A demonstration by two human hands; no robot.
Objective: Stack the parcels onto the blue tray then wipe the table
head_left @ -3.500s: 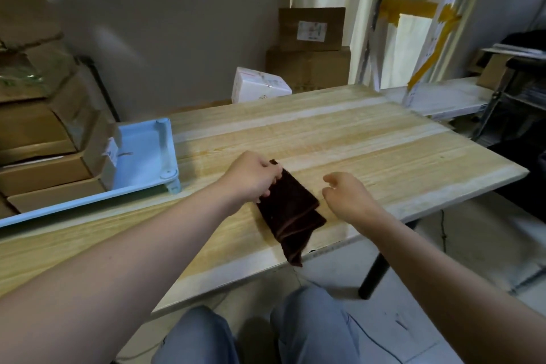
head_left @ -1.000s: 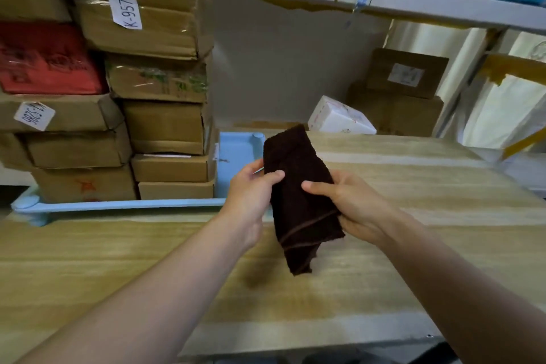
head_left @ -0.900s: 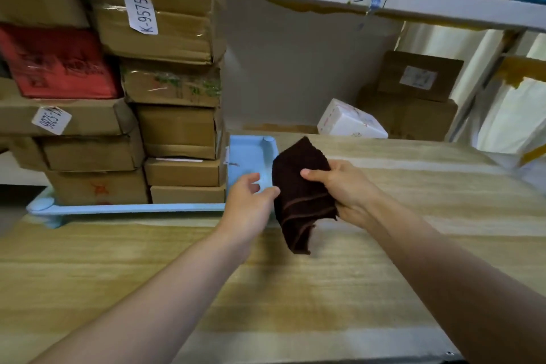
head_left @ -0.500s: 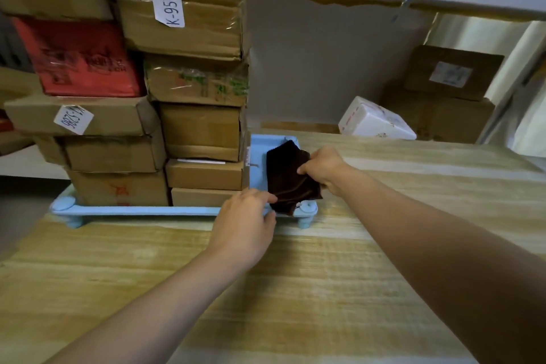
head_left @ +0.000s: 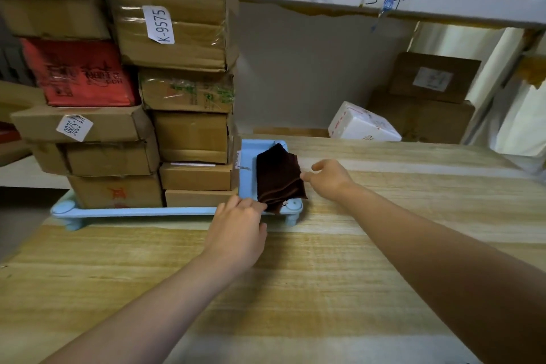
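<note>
- The parcels (head_left: 177, 91) stand stacked in two columns on the left part of the blue tray (head_left: 139, 211), which sits on the wooden table (head_left: 325, 275).
- The right column has a big brown box with a white label on top and smaller boxes under it; the left column includes a red packet (head_left: 79, 74) between brown boxes.
- A dark brown cloth (head_left: 279, 177) lies folded on the bare right end of the tray, with its lower corner draped over the front rim.
- The left hand (head_left: 239, 230) is at the tray's front rim, back of the hand up, fingertips touching the cloth's lower corner; I cannot tell whether the fingers pinch the cloth or only rest there.
- The right hand (head_left: 329, 179) hovers just beside the cloth's right edge, fingers loosely spread and apart, thumb tip close to the fabric; it holds nothing.
- Behind the table, a white box (head_left: 363, 125) lies tilted on the floor side, and two brown cartons (head_left: 425, 97) stand stacked farther right.
- A white shelf (head_left: 384, 0) runs above, marked "3-4" by hand, with bags and boxes on it.
</note>
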